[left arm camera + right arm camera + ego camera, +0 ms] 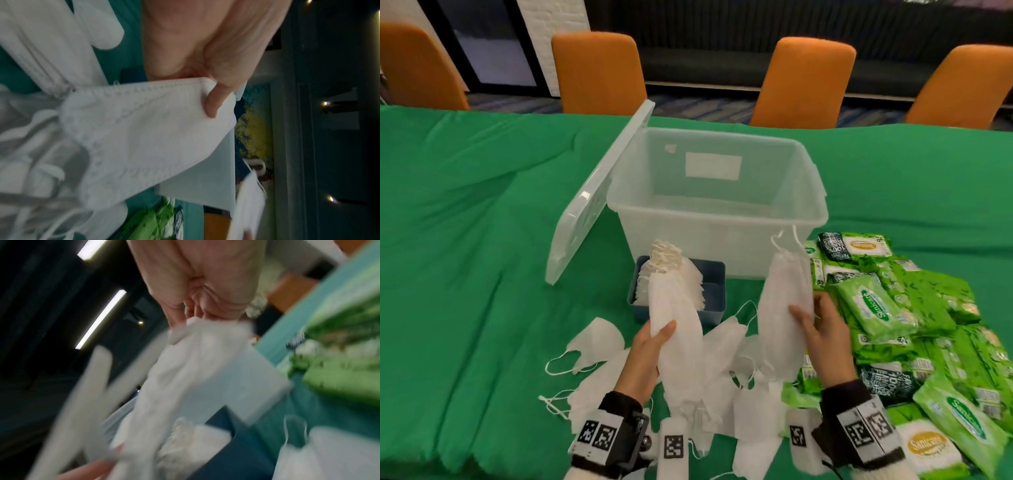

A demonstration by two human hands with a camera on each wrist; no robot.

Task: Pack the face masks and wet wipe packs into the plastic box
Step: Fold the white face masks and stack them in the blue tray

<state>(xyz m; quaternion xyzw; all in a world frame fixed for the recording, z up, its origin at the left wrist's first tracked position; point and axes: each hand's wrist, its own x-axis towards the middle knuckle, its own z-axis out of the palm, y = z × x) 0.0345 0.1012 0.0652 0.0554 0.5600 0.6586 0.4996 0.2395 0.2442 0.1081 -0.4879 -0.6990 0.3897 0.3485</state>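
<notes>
L hand [650, 346]: thumb on top, fingers curled under a white folded mask stack [678, 329], held lifted, long axis pointing away from me toward the box. L wrist view confirms it: thumb pressed on the top mask's stitched edge [144, 129].

R hand [822, 339]: grips a second mask bundle [784, 301], thumb across the front, fingers behind; bundle near upright, ear loops sticking up at the top, near the box's near-right corner. R wrist view blurred, but fingers are closed on white fabric [197, 353].

Under both hands: loose masks [599, 339] scattered on the green tablecloth [465, 240] along the near edge of the table, ear loops trailing.

Just beyond the L stack: small blue tray [714, 274] w/ more masks stacked inside, touching or just beside the box's front wall, can't tell which.

Clear plastic box [715, 202] at table center, open; no masks or wipes visible inside. Its lid [599, 192] leans tilted against the box's left side.

R of my R hand: pile of green wet wipe packs [914, 325] toward the table's near-right, overlapping one another, some w/ dark printed backs up.

Far edge: orange chairs [599, 72].
</notes>
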